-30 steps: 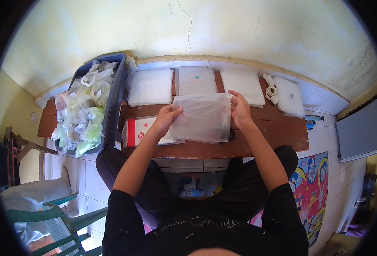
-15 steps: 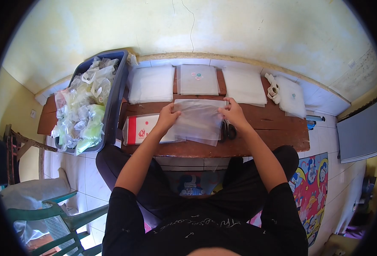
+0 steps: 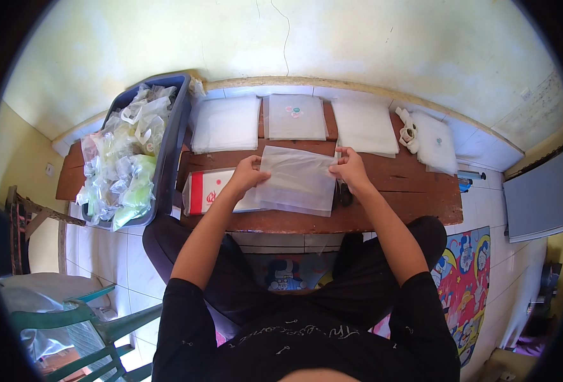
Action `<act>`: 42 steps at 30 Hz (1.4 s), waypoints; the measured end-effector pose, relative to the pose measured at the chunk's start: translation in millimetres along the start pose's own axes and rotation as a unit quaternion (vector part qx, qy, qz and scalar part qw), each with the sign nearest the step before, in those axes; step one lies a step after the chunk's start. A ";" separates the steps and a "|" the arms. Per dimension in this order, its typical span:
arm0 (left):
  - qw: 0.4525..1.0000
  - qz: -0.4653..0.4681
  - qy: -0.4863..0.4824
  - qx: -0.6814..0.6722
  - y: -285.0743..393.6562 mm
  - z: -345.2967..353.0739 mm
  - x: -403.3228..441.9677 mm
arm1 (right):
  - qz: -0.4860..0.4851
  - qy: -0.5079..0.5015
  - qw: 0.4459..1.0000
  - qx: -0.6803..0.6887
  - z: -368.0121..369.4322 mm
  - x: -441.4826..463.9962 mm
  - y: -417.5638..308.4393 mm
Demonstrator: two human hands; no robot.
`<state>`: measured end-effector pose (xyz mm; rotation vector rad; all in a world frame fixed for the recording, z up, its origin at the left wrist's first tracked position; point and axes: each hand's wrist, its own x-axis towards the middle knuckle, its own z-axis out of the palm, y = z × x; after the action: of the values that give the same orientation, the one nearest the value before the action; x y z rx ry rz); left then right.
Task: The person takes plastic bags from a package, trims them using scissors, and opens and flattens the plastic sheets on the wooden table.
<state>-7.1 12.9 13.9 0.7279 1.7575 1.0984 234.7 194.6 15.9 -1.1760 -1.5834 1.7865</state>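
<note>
Left hand (image 3: 248, 174): forearm reaching forward from the near left, palm turned inward, thumb laid toward the bag, pinching its left edge; fingers curled, their tips partly out of sight.

Right hand (image 3: 351, 170): forearm angled in from the near right, thumb and fingers pinching the bag's right edge, toward the far corner.

Plastic bag (image 3: 297, 183): one, translucent, thin, roughly rectangular, softly creased; held between both hands above the near middle of the table.

Table (image 3: 409, 197): reddish-brown wood, worn surface, a seam along its length.

Packet (image 3: 197, 194): white with red band and red print, near left; its right part lies hidden behind the left hand and bag, lettering illegible.

Dark object (image 3: 345, 196): beside the bag's right edge, mostly covered, shape hard to make out.

Stacks, far side: left stack (image 3: 226, 125), pale film; middle stack (image 3: 294, 126), clear, with small round coloured marks; right stack (image 3: 365, 127), whitish.

Tub (image 3: 183, 108): dark blue-grey, rectangular, far left, heaped with crumpled plastic, some greenish.
</note>
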 end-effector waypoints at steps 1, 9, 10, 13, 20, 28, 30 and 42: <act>1.000 0.023 -0.004 -0.005 -3.7 -0.6 2.2 | 0.011 -0.009 1.000 -0.025 1.7 -5.4 -6.2; 0.997 0.048 0.055 0.022 -13.5 -0.7 9.1 | -0.018 -0.001 0.994 -0.108 1.3 -3.7 3.5; 0.997 0.044 0.059 0.034 -11.2 -1.3 7.5 | -0.020 -0.001 0.992 -0.121 0.7 -3.2 3.9; 0.995 0.045 0.069 0.049 -7.0 -2.2 4.4 | -0.023 -0.008 0.987 -0.159 0.2 -4.4 3.5; 0.989 0.083 0.056 0.105 -8.9 -6.0 9.7 | -0.106 0.005 0.905 -0.413 -0.5 -12.3 -8.3; 0.984 0.166 -0.052 0.037 15.2 -12.4 -0.8 | -0.319 -0.034 0.888 -0.329 25.3 -18.1 -10.6; 0.983 0.166 -0.071 0.017 28.0 -14.8 -9.6 | -0.341 -0.038 0.889 -0.305 32.6 -23.7 -21.0; 0.861 0.316 -0.276 0.288 122.3 -8.8 -93.3 | -0.496 -0.284 0.773 -0.276 55.6 -79.3 -104.0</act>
<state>25.2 -14.9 162.0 1.8873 1.3463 0.6178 210.0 122.8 136.0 0.2054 -2.5026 0.9627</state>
